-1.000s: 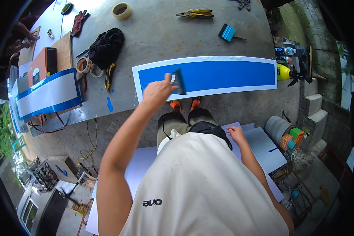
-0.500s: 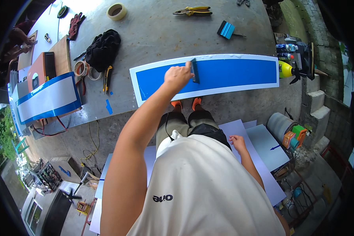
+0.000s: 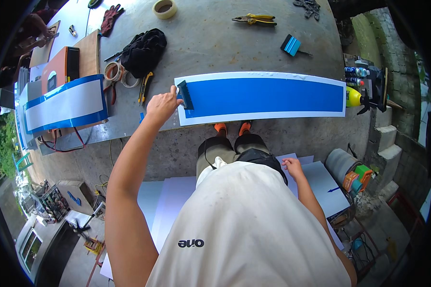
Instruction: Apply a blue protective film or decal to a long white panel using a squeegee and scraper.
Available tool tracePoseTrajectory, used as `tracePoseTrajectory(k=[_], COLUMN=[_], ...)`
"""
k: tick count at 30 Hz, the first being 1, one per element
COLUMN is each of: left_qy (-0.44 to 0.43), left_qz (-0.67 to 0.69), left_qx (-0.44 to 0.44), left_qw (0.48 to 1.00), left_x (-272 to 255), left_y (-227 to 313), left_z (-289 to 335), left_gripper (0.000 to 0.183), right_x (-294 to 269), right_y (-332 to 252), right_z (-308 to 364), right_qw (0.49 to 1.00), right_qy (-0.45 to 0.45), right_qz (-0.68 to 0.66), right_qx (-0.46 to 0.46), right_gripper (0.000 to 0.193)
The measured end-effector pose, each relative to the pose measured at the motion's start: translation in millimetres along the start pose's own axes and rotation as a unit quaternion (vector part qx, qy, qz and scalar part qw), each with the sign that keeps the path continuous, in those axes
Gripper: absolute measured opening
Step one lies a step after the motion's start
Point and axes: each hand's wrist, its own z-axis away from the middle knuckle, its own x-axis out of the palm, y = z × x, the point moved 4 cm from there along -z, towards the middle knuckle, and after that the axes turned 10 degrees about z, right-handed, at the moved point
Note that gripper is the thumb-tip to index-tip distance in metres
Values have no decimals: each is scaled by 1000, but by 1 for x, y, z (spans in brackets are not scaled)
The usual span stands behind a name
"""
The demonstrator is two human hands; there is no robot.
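My left hand (image 3: 163,106) is closed round a dark squeegee (image 3: 185,95), whose blade lies on the left end of a long blue panel (image 3: 268,97) with a white border. Small bubbles or drops show along the panel's far border. The panel lies along the near edge of a grey metal table (image 3: 206,45). My right hand (image 3: 292,166) hangs low at my side, its fingers loosely apart and nothing visible in them. Left of the squeegee lies a yellow utility knife (image 3: 146,87).
Black cloth (image 3: 144,51), rolls of tape (image 3: 165,8), pliers (image 3: 255,19) and a blue squeegee (image 3: 291,45) lie farther back. A curved blue-edged white sheet (image 3: 64,104) sits at left. A yellow spray bottle (image 3: 353,97) stands past the panel's right end. Another person's hands (image 3: 45,33) show far left.
My left hand has drawn the squeegee leftward, from near the panel's middle to its left end. The view has shifted slightly. My right hand stays low at my side.
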Motion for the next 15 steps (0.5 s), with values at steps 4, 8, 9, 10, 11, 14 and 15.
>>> tracePoseTrajectory(k=[4, 8, 9, 10, 11, 14, 15], left_qy=[9, 14, 13, 21, 29, -20, -20], left_qz=[-7, 36, 37, 54, 71, 49, 49], left_qx=[3, 6, 5, 32, 59, 50, 53], left_qw=[1000, 999, 999, 998, 995, 997, 997], left_x=[-4, -11, -8, -4, 0, 17, 22], left_y=[-11, 2, 10, 24, 38, 59, 55], left_z=[8, 14, 16, 15, 14, 5, 6], left_gripper=[46, 45, 45, 45, 45, 46, 46], right_x=[4, 7, 8, 10, 12, 14, 13], right_y=[10, 7, 4, 3, 2, -1, 0], right_z=[5, 12, 17, 18, 19, 12, 9], right_qw=[1000, 1000, 1000, 1000, 1000, 1000, 1000], right_qy=[1, 6, 6, 5, 3, 8, 15], right_qz=[-5, -2, -1, 0, 8, 2, -10], right_qx=[7, 15, 10, 9, 9, -1, -10], right_gripper=[24, 24, 24, 24, 25, 25, 25])
